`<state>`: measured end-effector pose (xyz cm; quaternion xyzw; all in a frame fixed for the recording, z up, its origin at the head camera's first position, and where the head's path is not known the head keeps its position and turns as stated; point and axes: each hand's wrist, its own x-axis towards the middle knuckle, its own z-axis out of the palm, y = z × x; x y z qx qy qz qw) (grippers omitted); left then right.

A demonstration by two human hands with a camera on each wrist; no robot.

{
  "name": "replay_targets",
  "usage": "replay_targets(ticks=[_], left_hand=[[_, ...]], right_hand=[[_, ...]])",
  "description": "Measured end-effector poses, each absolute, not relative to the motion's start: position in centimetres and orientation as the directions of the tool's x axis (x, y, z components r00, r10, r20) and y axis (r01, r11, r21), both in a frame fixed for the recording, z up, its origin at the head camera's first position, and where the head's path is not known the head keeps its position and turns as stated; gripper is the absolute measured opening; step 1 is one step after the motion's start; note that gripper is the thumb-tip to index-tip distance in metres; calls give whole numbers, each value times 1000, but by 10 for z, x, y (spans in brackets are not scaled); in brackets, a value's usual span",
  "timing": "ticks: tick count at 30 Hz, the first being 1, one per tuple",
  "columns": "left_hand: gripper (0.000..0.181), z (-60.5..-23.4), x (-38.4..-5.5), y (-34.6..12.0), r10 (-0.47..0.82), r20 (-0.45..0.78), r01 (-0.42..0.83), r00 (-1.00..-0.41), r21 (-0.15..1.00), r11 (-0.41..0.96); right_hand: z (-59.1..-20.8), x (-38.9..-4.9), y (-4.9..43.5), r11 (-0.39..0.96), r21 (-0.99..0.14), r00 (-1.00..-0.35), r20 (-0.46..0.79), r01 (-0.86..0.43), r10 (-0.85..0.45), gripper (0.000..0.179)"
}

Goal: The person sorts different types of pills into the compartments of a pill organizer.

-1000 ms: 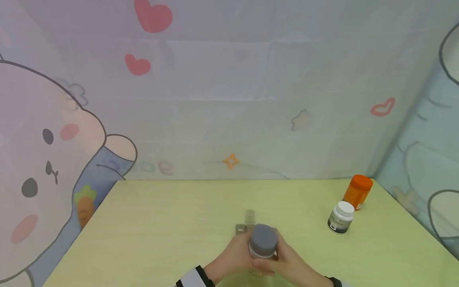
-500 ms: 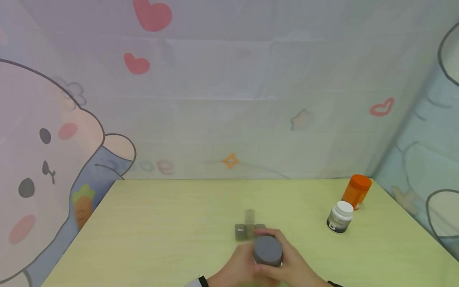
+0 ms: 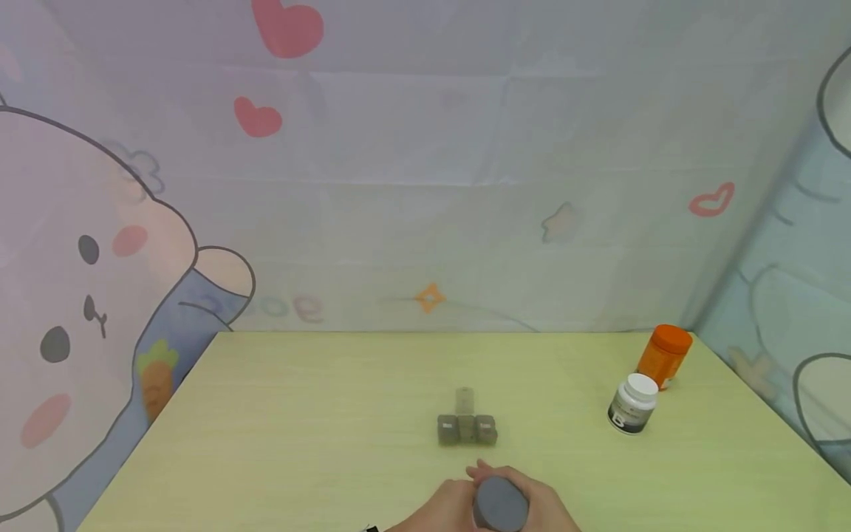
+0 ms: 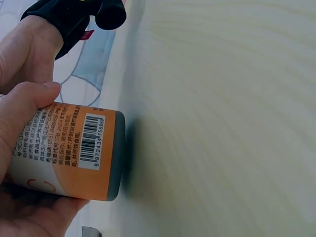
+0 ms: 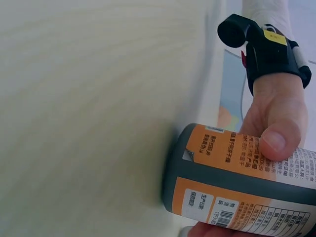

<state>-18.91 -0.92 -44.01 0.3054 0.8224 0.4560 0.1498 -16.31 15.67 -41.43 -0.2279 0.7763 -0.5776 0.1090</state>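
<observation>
A supplement bottle (image 3: 501,505) with a grey lid stands upright between both hands at the near side of the table in the head view. My left hand (image 3: 447,510) grips it from the left; my right hand (image 3: 549,507) holds the other side, fingers wrapped round the back. Both wrist views show its orange and white label, with a barcode in the left wrist view on the bottle (image 4: 81,148). A thumb (image 5: 277,142) presses the label in the right wrist view. The dark base is close to the tabletop above a shadow; whether it touches, I cannot tell.
Grey blocks (image 3: 467,428) form a T shape on the pale table (image 3: 299,428) beyond the hands. A white bottle (image 3: 633,403) marked B stands at the right, in front of an orange bottle (image 3: 664,357). Behind the table hangs a printed cloth (image 3: 399,148).
Both hands have drawn the bottle toward the near edge and slightly right. The grey blocks, partly covered before, now show fully. The white and orange bottles stay put.
</observation>
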Motion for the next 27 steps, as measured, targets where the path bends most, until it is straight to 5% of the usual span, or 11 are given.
replay_targets(ticks=[5, 10, 14, 17, 21, 27], left_hand=[[16, -443, -190, -8, 626, 7, 408, -780, 765, 499], [24, -448, -196, -16, 741, 64, 528, -669, 743, 412], [21, -448, -197, -21, 815, 59, 373, -576, 907, 198], [16, -445, -195, -21, 819, 19, 294, -574, 938, 185], [14, -442, -193, -20, 790, -35, 243, -612, 942, 231], [19, -444, -188, -22, 798, -5, 211, -603, 964, 165]], right_hand=[[-421, -162, 157, 133, -964, -852, 134, -230, -506, 56], [-421, -168, 159, 91, -958, -782, 165, -273, -601, 53], [-420, -175, 166, 27, -991, -703, 73, -130, -707, 55], [-422, -176, 172, -12, -995, -691, 78, -100, -719, 55], [-426, -176, 179, -76, -990, -707, 139, -120, -693, 51], [-427, -172, 194, -59, -995, -789, -24, 76, -613, 35]])
